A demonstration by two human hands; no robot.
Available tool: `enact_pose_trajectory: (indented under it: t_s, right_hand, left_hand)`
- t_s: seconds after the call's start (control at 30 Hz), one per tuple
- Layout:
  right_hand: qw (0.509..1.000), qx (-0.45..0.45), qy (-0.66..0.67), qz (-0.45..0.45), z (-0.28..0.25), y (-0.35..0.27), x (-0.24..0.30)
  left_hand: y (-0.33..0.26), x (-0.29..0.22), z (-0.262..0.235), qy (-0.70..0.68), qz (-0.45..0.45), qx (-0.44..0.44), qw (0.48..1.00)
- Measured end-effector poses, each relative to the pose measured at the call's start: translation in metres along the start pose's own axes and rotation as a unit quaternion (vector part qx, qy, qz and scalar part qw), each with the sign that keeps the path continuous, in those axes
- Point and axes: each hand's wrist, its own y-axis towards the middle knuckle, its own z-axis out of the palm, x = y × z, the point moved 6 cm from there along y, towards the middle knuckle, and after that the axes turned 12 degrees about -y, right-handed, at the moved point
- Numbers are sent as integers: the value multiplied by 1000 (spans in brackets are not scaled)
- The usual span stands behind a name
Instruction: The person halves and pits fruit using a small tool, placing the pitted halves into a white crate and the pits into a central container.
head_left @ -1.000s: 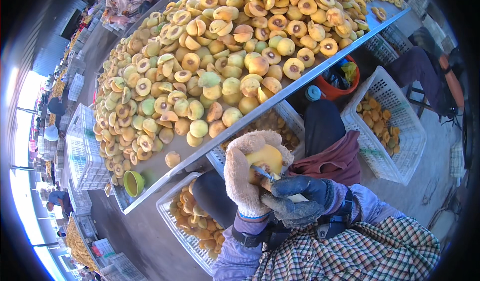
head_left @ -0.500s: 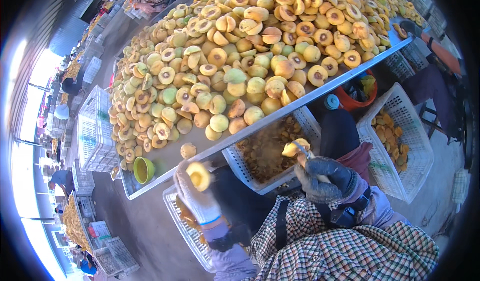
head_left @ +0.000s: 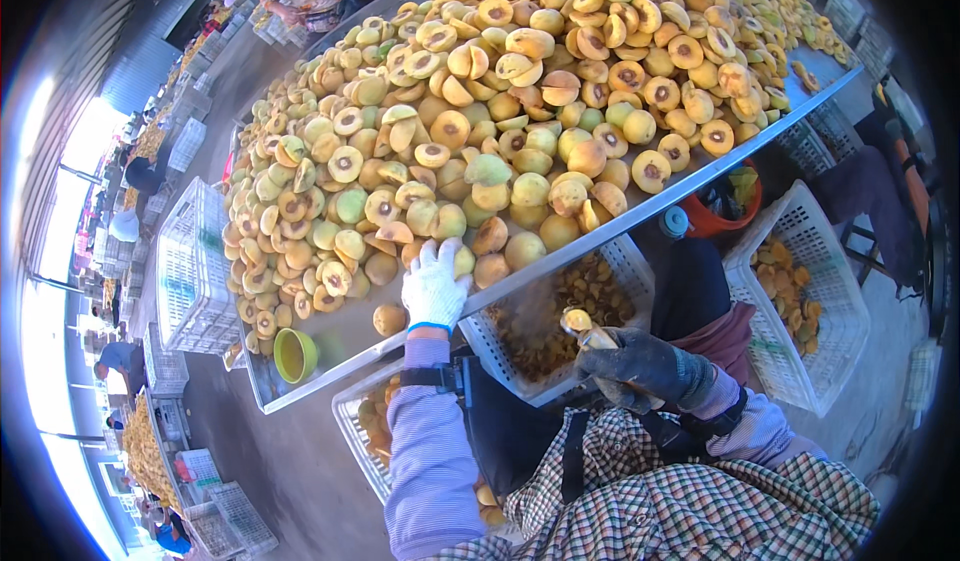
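Your white-gloved left hand point(head_left: 434, 286) closes loosely over a whole yellow peach point(head_left: 461, 260) at the near edge of the long metal table point(head_left: 330, 336). Your dark-gloved right hand point(head_left: 640, 366) grips a small pitting tool point(head_left: 597, 337) over the white plastic crate point(head_left: 625, 261) below that edge, catching scraps.

Single head fisheye, looking steeply down, close over table point(head_left: 330, 336) edge; no second view.
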Motion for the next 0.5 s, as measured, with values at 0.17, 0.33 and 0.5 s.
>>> enact_pose_trajectory:
  t_s: [0.17, 0.33, 0.5]
  right_hand:
    - [999, -20, -40, -28, 7, 6, 7]
    - [993, -36, -95, -61, 11, 3, 12]
    - [978, -54, -152, -133, 8, -1, 13]
  left_hand:
    - [-5, 12, -3, -179, -56, -20, 982]
    - [-24, 42, -1, -781, -145, -90, 601]
    - [-40, -35, -55, -794, -76, -129, 589]
